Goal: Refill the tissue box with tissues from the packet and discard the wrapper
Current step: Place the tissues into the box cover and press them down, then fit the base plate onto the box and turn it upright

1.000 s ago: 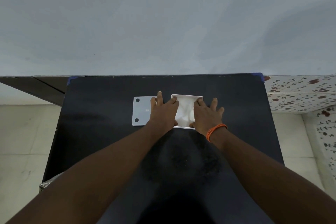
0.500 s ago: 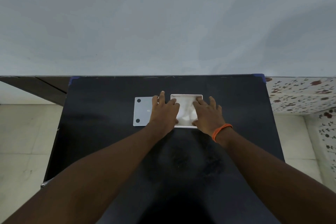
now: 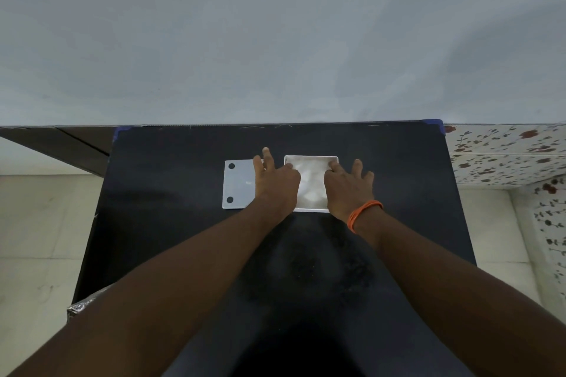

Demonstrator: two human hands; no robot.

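Note:
A white open tissue box point(image 3: 311, 159) lies on the black table, with white tissues point(image 3: 311, 184) filling its inside. Its flat white lid point(image 3: 237, 185), marked by two black dots, rests just left of it. My left hand point(image 3: 275, 182) lies over the box's left edge and part of the lid, fingers spread, thumb on the tissues. My right hand point(image 3: 347, 190), with an orange band at the wrist, covers the box's right edge, fingers apart and pressing down on the tissues. Neither hand grips anything. No packet or wrapper is in view.
The black table point(image 3: 171, 223) reaches back to a pale grey wall point(image 3: 275, 40). Tiled floor point(image 3: 36, 239) shows on both sides, with flower-patterned tiles point(image 3: 505, 156) at the right. A crinkled shiny corner point(image 3: 82, 304) sticks out at the table's front left.
Both hands have shifted slightly on the box. My right hand has slid a little right and its fingers have spread; my left hand has stretched further over the lid.

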